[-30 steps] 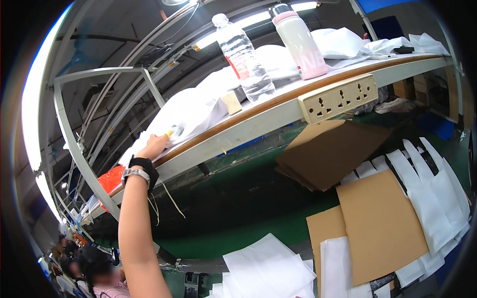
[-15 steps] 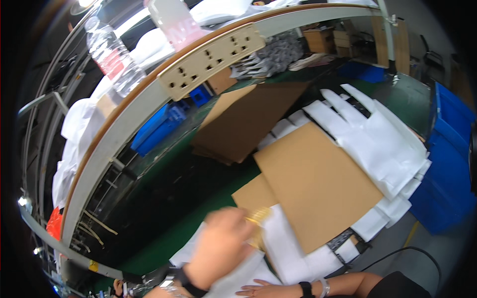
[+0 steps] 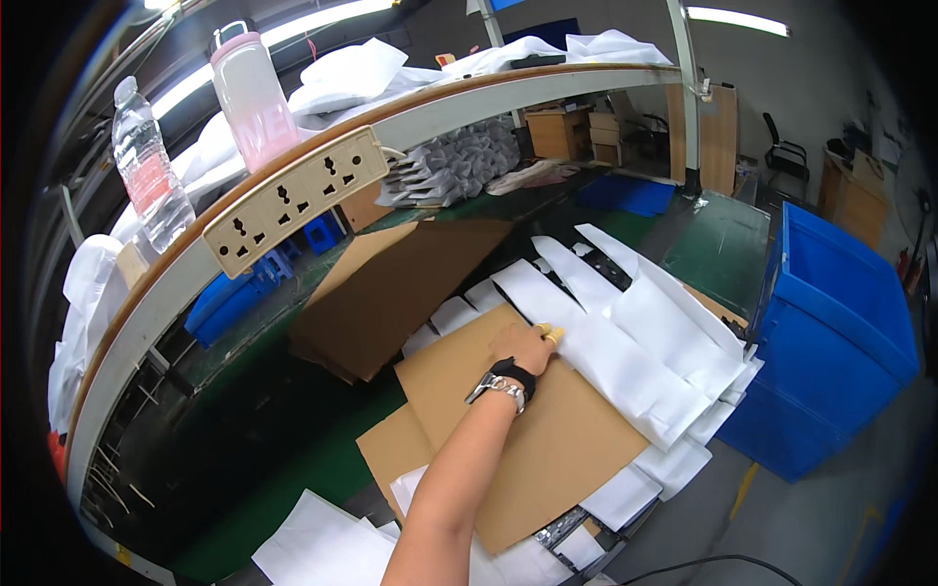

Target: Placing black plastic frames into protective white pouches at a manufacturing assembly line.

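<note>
My left hand [image 3: 528, 349], with a black band and a silver watch on the wrist, is over the upper right edge of a brown cardboard sheet [image 3: 562, 444]. Its fingers wear yellow finger covers and are bent together where the cardboard meets white flat sheets or sleeves [image 3: 655, 376]. What lies under the fingertips is hidden. The white pieces overlap in a layered stack along the cardboard's right side. A smaller brown piece [image 3: 396, 447] shows beneath the cardboard at the left. Closer to me lies another white sheet [image 3: 318, 547], near my left forearm. My right hand is out of the picture.
A dark brown board stack [image 3: 401, 293] stands behind the cardboard. At the right is a blue bin [image 3: 821, 352]. A raised shelf carries a socket strip [image 3: 293, 200], a clear bottle [image 3: 151, 171] and a pink bottle [image 3: 252, 103]. A black cable [image 3: 713, 560] runs at the lower right.
My left hand has moved up and away from me, from the near white sheets onto the cardboard's far edge. My right hand has left the view. The whole view has shifted.
</note>
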{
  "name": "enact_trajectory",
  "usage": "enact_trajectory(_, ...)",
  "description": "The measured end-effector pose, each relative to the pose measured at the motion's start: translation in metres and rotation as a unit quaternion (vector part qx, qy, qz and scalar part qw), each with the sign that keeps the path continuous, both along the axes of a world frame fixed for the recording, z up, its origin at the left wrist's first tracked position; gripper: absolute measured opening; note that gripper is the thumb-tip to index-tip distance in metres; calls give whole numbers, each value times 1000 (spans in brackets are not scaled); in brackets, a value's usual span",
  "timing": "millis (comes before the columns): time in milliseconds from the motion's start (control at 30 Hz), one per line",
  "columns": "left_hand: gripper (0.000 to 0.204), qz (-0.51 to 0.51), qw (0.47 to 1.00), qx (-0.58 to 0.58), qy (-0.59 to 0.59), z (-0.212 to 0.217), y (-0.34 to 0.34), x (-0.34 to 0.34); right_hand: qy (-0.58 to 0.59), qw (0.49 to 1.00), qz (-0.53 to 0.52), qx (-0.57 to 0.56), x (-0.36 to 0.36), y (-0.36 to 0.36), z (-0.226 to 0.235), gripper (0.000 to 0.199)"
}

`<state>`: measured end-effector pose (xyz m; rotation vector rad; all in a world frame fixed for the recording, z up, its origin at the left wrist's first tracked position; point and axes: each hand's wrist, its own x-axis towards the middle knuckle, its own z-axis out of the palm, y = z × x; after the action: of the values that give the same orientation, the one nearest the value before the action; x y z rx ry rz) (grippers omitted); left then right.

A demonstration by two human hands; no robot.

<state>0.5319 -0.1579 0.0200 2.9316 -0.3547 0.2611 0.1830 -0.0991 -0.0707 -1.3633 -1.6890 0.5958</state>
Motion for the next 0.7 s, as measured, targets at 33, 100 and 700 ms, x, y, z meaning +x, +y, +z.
enact_trajectory(33,48,47,999,-10,12,-2,6,2,6,1000,-1,3,-3,0,1,54)
enact_trajectory(100,51,101,995,-4,20,1,20,-5,23,1000,-4,12,-4,-6,-1,54)
enact_trajectory(700,59,199,942,-211,168,4,151,-138,-47,994,43,-86,20,-18,33,50)
